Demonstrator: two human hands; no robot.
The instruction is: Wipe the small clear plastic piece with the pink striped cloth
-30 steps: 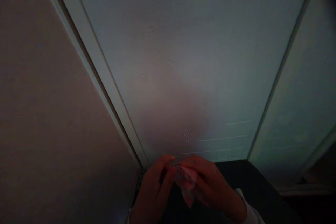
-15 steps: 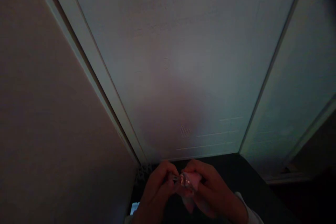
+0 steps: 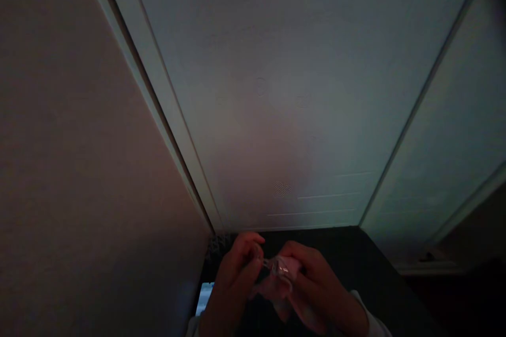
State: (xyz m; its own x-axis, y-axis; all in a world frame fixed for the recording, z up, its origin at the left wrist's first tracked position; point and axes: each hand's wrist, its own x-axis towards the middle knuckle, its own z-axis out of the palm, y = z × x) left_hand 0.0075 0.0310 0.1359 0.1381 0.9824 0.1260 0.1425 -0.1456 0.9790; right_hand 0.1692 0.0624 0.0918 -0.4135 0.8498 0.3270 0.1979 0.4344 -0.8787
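Note:
In dim light, my right hand grips a pale pink cloth-like piece with a shiny, crinkled part at its top; its exact kind I cannot make out. Loose folds of it hang below the fingers. My left hand is just to the left, thumb and forefinger pinched together. A thin pale strip or link runs from that pinch to the shiny part. Both hands are held close together above a dark surface.
A pale panel with thin lines stands straight ahead. A pinkish wall rises on the left. Near my left wrist lies a bright, screen-like rectangle. Behind the left hand is a patterned dark item.
My left hand has drawn slightly away from the right, and the thin strip between them now shows. Its forefinger has lifted. The view has shifted a little.

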